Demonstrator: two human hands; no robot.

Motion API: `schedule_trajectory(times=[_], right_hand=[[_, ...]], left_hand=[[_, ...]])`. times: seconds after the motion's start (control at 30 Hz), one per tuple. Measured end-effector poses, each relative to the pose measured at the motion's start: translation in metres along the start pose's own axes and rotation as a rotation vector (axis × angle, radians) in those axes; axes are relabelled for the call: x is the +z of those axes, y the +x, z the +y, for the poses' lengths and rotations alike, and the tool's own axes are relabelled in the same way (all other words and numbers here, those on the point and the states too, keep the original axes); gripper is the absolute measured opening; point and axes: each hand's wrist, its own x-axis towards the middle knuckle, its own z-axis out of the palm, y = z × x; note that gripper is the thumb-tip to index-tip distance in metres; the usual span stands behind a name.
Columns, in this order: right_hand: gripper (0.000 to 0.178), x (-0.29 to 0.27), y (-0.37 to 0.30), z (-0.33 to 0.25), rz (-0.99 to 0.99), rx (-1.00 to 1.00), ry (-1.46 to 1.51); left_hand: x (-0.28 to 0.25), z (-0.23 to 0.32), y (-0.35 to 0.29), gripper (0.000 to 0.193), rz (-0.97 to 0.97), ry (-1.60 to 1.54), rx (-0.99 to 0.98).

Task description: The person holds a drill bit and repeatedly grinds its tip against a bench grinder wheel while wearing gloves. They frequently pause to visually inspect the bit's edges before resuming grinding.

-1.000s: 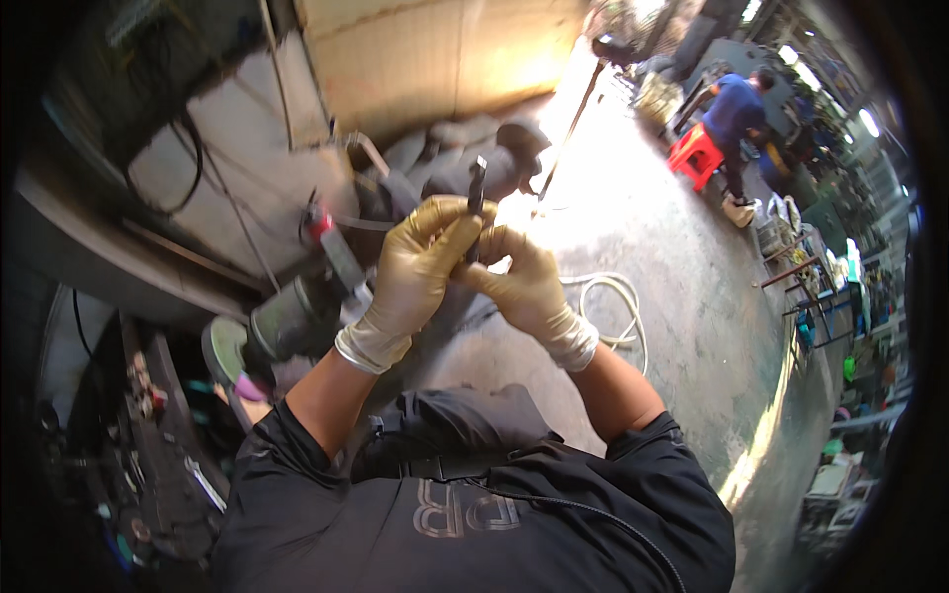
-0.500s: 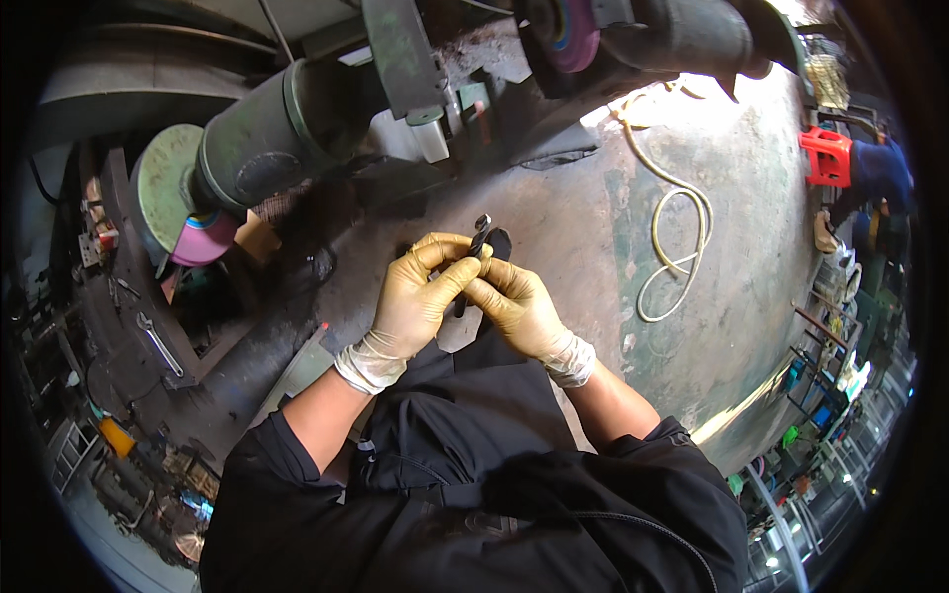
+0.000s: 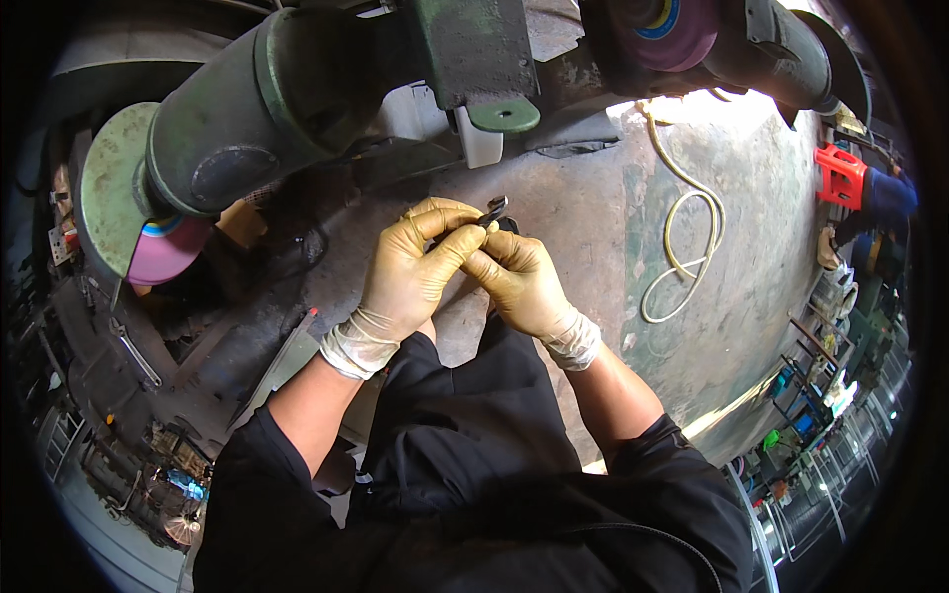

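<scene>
Concrete floor, grey and worn, spreads out below the hands, and on it lies a pale hose in a loose loop. Across the upper left stretches a dark green grinding machine, with a pink grinding wheel partly covered by its round guard. Another pink wheel can be seen at the upper right.

Both hands wear yellowish gloves and come together in the middle, well apart from the wheels. Between them is a dark twist drill bit, its bright tip pointing up and slightly to the right. Left hand pinches it between thumb and bent fingers; right hand is also closed, fingertips gripping lower on it — the bottom end is hidden.

At far right, a person in blue is beside a red stool.
</scene>
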Motion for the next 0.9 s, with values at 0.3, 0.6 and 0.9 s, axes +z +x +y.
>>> schedule_trajectory(times=[0.3,0.6,0.9], right_hand=[[0.021,0.017,0.025,0.013,0.063,-0.084,0.096],[0.02,0.021,0.031,0.022,0.078,-0.114,0.135],[0.018,0.022,0.026,0.022,0.11,-0.07,0.14]], left_hand=[[-0.013,0.0,0.013,0.017,0.058,-0.068,-0.044],[-0.021,-0.004,0.02,0.011,0.035,0.001,0.005],[-0.022,-0.006,0.024,0.01,0.002,-0.068,-0.084]])
